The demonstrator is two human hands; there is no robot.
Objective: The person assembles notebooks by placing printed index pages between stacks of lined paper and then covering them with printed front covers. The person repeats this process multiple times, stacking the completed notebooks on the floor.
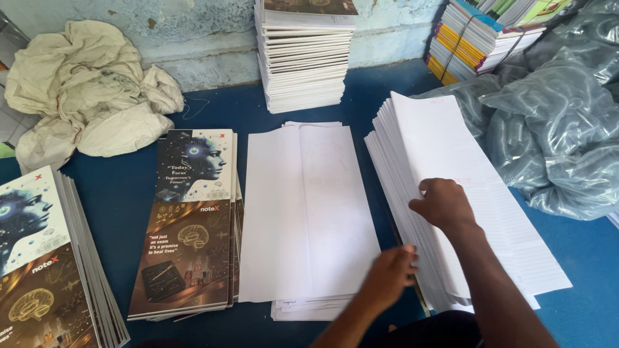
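My right hand [443,205] rests flat on top of a thick stack of long ruled white sheets [451,161] at the right. At that stack's near left edge my left hand [390,274] presses its fingers against the side of the sheets. Whether either hand grips a sheet I cannot tell. A lower pile of plain white sheets [303,212] lies in the middle, just left of my left hand. Further left sits a pile of dark printed covers [187,225] with a head and a brain pictured on them.
Another cover pile [45,270] lies at the near left. A tall stack of bound books [303,58] stands against the blue wall, coloured books [471,38] at back right. Crumpled cloth [84,90] at back left, grey plastic wrap [554,122] at right. All rests on a blue surface [129,187].
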